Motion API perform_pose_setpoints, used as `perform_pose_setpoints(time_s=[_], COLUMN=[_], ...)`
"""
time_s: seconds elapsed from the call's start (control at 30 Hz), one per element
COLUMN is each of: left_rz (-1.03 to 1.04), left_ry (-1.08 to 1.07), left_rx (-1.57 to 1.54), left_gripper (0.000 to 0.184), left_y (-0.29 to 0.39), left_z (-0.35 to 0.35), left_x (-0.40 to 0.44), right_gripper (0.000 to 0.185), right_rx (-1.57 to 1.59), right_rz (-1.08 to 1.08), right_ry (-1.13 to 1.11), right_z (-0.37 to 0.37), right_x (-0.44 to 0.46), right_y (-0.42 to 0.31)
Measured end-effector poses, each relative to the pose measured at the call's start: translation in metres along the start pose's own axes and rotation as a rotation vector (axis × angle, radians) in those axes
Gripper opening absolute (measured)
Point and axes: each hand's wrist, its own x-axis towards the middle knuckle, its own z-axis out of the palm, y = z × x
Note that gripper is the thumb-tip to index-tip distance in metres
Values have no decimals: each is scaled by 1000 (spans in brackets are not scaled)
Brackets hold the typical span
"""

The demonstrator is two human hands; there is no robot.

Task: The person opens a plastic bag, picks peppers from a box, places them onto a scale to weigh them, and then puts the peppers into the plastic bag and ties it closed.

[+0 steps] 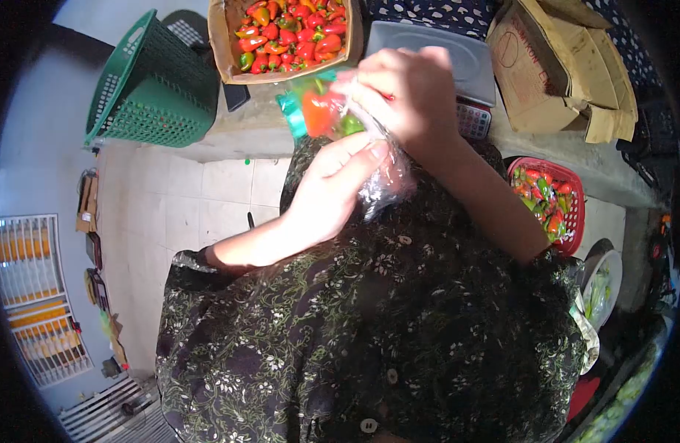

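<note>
A clear plastic bag (318,111) with red and green peppers inside is held up in front of my chest. My left hand (329,181) pinches the bag low down, thumb pressed against the fingers. My right hand (410,96) is closed on the upper part of the bag, somewhat blurred by motion. Loose, crinkled plastic hangs below the fingers. Beyond the hands, a cardboard box (220,44) holds many small red, orange and green peppers. Behind my right hand lies a flat grey tray-like surface (469,70), with a keypad (473,119) at its near edge.
A tall green perforated basket (159,107) stands at the left on the ledge. An opened cardboard carton (532,74) is at the right. Lower right, a red basket (576,221) holds plastic-wrapped peppers, with a white bowl (613,284) of green vegetables beside it.
</note>
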Motion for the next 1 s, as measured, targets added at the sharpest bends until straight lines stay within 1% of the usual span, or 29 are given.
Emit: perform_pose_setpoints(time_s=[0.03,0.1,0.13,0.2,0.23,0.27,0.3,0.33,0.37,0.4,0.47,0.57,0.67,0.7,0.8,0.83,0.93,0.97,1.0], left_rz=[163,492,598,800,844,882,987,958,936,984,982,931,842,733,647,602,527,620,421], left_ry=[56,75,86,105,183,270,424,392,354,322,286,167,22,-59,-86,-204,-371,-364,-432], left_rx=[138,434,640,1054,1197,1338,1289,1437,1580,1554,1643,1720,1726,1730,1612,1607,1568,1623,1699], left_gripper=[24,19,15,7,5,9,10,11,12,12,13,16,10,20,39,58,68,69,68], left_y=[2,2,2,1,-15,-32,-31,-26,-17,-7,-5,2,1,1,2,9,9,7,9], left_z=[8,2,-6,-22,-42,-61,-70,-80,-87,-84,-93,-87,-72,-71,-54,-49,-33,-31,-30], left_x=[1,6,12,23,30,37,58,59,59,56,54,43,39,36,31,27,20,18,18], right_gripper=[16,20,22,25,28,27,26,25,22,19,21,27,30,27,24,22,21,22,22], right_rx=[193,546,705,1007,1004,1062,1121,1232,1092,802,748,742,886,986,912,952,885,922,907], right_rz=[74,201,252,472,473,434,396,415,401,189,224,294,403,443,527,495,456,500,454], right_ry=[8,52,100,178,39,6,-28,-89,-196,-242,-229,-464,-711,-635,-696,-668,-669,-623,-614], right_z=[2,1,0,-2,-11,-5,1,2,1,5,9,0,-5,-5,-9,-8,-5,-2,-3], right_x=[5,14,18,20,14,9,6,7,3,-2,-16,-26,-41,-47,-59,-61,-69,-71,-69], right_y=[-3,-4,-5,-18,-16,-12,-9,-6,-1,6,14,30,31,27,24,22,24,21,20])
